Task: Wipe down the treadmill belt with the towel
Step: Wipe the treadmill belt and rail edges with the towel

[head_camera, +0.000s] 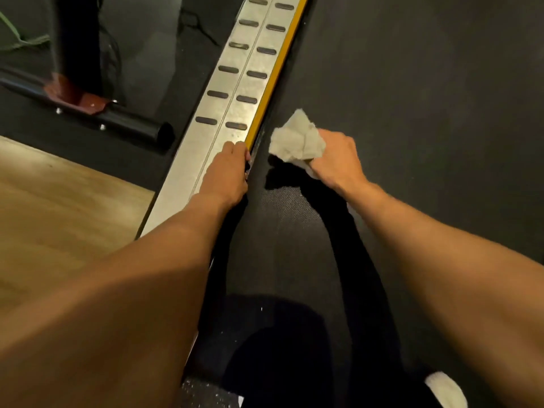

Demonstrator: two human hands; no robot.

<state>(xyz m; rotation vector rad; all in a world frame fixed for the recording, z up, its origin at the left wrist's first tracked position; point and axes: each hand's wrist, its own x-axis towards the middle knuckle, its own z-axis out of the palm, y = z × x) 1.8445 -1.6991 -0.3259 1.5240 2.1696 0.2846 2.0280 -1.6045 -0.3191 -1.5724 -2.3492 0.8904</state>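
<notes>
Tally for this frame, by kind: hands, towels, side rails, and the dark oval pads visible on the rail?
hands: 2, left hand and right hand
towel: 1
side rail: 1
oval pads on it: 12
total: 16

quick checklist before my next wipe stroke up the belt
1. Towel gripped by right hand: ok.
2. Towel spread flat: not ok, it is bunched.
3. Left hand braced on side rail: ok, fingers curl over its inner edge.
4. Left fingers clear of the gap beside the treadmill belt: not ok, they look to be at it.
5. Belt ahead free of objects: ok.
6. Belt stopped: cannot tell.
</notes>
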